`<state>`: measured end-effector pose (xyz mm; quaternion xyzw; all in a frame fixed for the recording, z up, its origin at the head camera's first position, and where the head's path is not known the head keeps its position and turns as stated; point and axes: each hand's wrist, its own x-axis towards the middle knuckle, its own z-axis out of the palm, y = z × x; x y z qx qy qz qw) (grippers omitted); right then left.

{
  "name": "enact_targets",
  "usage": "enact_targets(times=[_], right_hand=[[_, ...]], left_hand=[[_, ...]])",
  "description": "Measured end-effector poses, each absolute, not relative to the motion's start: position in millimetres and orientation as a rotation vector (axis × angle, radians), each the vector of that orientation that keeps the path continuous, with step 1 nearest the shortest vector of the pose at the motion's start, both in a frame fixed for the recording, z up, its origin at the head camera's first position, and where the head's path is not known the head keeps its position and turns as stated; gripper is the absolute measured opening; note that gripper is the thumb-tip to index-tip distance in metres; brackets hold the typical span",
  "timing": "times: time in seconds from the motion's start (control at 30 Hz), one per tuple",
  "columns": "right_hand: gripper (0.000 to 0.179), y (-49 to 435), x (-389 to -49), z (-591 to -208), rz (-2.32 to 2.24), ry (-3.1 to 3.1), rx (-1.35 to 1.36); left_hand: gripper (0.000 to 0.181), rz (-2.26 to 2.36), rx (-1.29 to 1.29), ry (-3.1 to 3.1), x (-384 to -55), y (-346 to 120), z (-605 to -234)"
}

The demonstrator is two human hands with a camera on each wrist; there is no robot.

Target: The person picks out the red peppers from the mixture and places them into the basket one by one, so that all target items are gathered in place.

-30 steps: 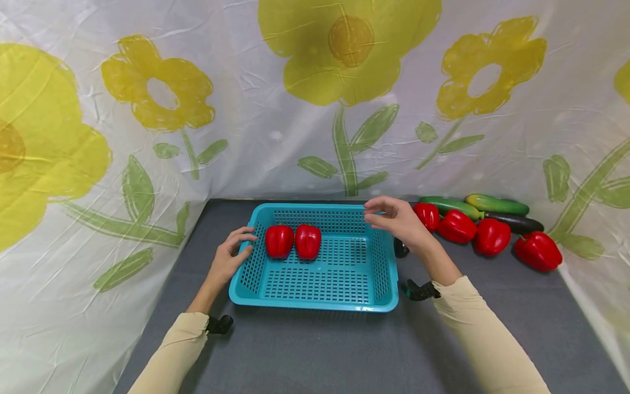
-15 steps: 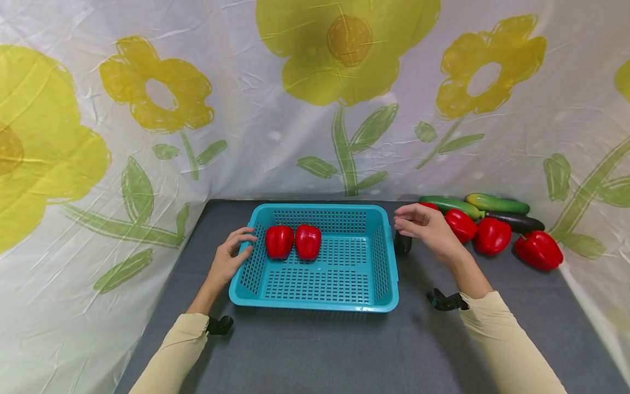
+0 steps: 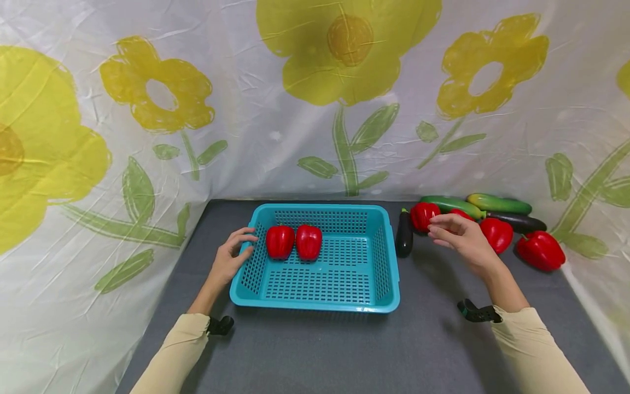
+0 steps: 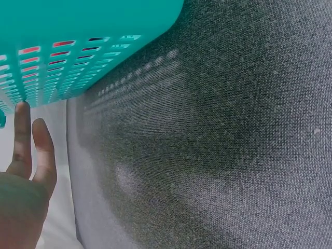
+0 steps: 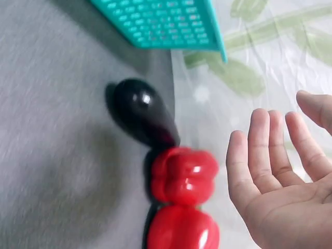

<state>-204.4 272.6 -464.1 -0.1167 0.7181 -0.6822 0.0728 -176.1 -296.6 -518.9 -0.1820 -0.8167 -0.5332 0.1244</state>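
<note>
A blue-green plastic basket [image 3: 315, 304] stands mid-table with two red bell peppers [image 3: 280, 242] side by side in its left part. My left hand [image 3: 231, 256] is at the basket's left rim, fingers bent loosely; the left wrist view shows fingertips [image 4: 22, 106] right at its slotted wall. My right hand [image 3: 465, 241] hovers to the right of the basket, holding nothing, its fingers spread in the right wrist view. Beneath and around it lie several red bell peppers, among them one [image 3: 424, 216] beside a dark eggplant [image 3: 404, 234] that lies along the basket's right side.
Behind the peppers lie green cucumber-like vegetables [image 3: 499, 203] and a second dark eggplant [image 3: 520, 221]. At the far right sits another red pepper [image 3: 541, 250]. A flower-printed curtain [image 3: 275, 137] hangs along the back edge of the grey table [image 3: 315, 355].
My right hand has moved rightward from over the basket's right rim to above the red peppers, uncovering the eggplant beside the basket. My left hand and the basket have stayed in place.
</note>
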Motion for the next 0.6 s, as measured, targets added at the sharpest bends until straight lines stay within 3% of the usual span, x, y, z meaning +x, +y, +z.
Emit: enact_targets(times=[0.6], right_hand=[[0.024, 332, -185, -478, -2.182, 2.034, -0.307]], left_hand=[[0.024, -1.562, -0.525, -2.395, -177, -297, -519]])
